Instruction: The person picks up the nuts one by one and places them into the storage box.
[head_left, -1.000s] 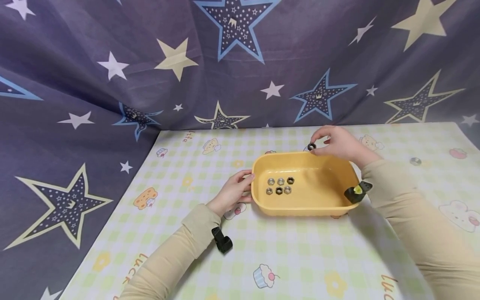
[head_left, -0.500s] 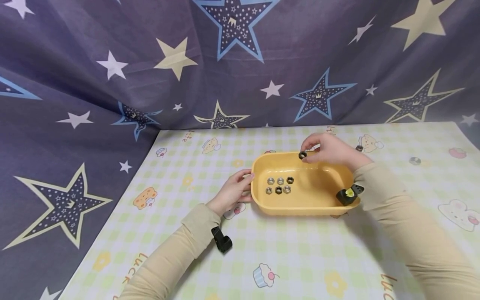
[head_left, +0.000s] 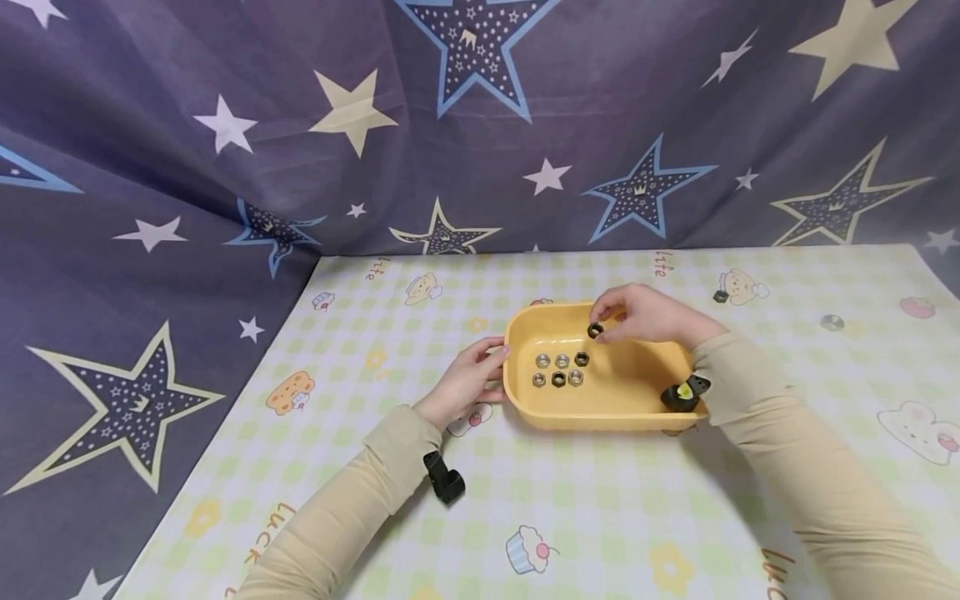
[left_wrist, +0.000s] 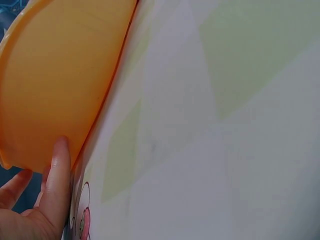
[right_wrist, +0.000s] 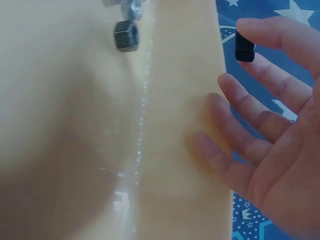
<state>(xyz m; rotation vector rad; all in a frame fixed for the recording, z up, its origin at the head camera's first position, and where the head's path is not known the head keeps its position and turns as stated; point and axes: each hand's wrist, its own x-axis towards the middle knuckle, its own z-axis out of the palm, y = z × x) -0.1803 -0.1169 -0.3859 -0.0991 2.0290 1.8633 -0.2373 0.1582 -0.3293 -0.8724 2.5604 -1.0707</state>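
A yellow plastic basin sits on the table. On its floor, towards the left, hex nuts lie in two short rows, some silver and some dark. My left hand rests against the basin's left end, its fairly straight fingers touching the outer wall and rim. My right hand is over the basin's far side, pinching a dark hex nut between thumb and index finger. In the right wrist view that nut appears edge-on, and the other fingers are spread near the basin wall.
A dark nut and a silver nut lie on the checked tablecloth right of the basin. A star-printed curtain hangs along the table's back and left. Each wrist wears a black camera mount.
My right hand has moved left and towards me with the dark nut, from behind the far rim to over the basin. A dark nut on the cloth has come into view. My left hand stays put.
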